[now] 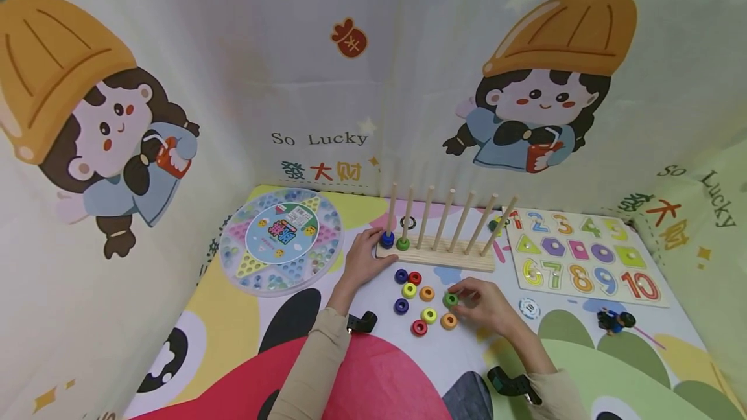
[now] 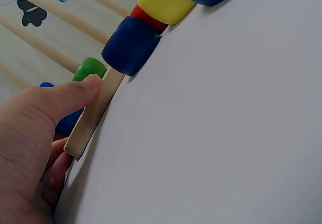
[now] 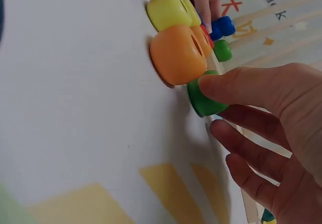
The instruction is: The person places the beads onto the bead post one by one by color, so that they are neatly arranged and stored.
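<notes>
A wooden peg rack [image 1: 438, 255] stands on the table with a row of upright pegs. Its leftmost peg carries blue rings [image 1: 388, 239], apparently stacked, and the peg beside it a green ring [image 1: 403, 244]. My left hand [image 1: 364, 258] grips the rack's left end, the thumb along the front edge of the base [image 2: 93, 113]. In front of the rack, my right hand [image 1: 484, 303] pinches a loose green ring [image 3: 204, 100] between thumb and fingers, at table level. Loose rings lie to its left: blue [image 1: 401, 306], red [image 1: 419, 327], yellow [image 1: 428, 315] and orange [image 1: 449, 321].
A round marble game board [image 1: 280, 242] lies left of the rack. On the right are a number-and-shape puzzle board [image 1: 583, 255], a printed white disc [image 1: 530, 308] and a small dark figure [image 1: 615, 321]. A printed curtain [image 1: 432, 115] hangs behind the table.
</notes>
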### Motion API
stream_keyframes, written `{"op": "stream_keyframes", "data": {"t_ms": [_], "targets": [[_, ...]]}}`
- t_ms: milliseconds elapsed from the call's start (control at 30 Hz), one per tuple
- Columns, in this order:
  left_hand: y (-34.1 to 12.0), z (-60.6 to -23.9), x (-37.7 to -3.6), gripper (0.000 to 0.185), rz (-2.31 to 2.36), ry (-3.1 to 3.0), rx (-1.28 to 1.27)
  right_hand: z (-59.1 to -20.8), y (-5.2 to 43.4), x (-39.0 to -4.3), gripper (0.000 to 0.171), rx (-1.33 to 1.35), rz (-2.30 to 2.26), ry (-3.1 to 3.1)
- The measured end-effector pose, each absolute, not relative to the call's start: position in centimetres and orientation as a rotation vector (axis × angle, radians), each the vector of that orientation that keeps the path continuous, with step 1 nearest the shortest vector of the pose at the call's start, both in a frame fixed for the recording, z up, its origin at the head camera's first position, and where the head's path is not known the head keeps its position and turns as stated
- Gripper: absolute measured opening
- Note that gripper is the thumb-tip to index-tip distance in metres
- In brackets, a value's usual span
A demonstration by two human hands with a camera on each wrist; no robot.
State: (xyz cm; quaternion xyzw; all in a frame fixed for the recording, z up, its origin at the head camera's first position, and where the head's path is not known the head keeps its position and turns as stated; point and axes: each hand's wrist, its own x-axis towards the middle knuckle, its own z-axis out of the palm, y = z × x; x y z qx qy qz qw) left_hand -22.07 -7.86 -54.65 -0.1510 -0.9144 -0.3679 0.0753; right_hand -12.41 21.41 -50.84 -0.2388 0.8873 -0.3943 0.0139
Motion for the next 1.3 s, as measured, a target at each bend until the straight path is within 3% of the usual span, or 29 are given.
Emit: {"op": "stream_keyframes", "data": {"t_ms": [300, 900, 1133, 1300], "targets": [[-7.9, -54.5, -22.0, 0.073, -1.098, -2.742, -0.463, -50.1, 20.3, -13.1, 0.026, -0.664, -1.376, 2.900], [-7.9, -54.6, -21.8, 0.074, -1.072, -2.734, -0.472, -41.3, 14.1, -16.8, 0.025, -0.600, -1.740, 3.139], [-8.0, -54.4, -21.7, 0.072, -1.092, -2.725, -0.471, -38.1, 11.7, -18.4, 0.028, -0.778, -1.855, 3.177], [-8.0, -54.5, -21.8, 0.071, -1.090, -2.725, -0.470, -37.0, 10.5, -19.3, 0.028, -0.765, -1.824, 3.221]]}}
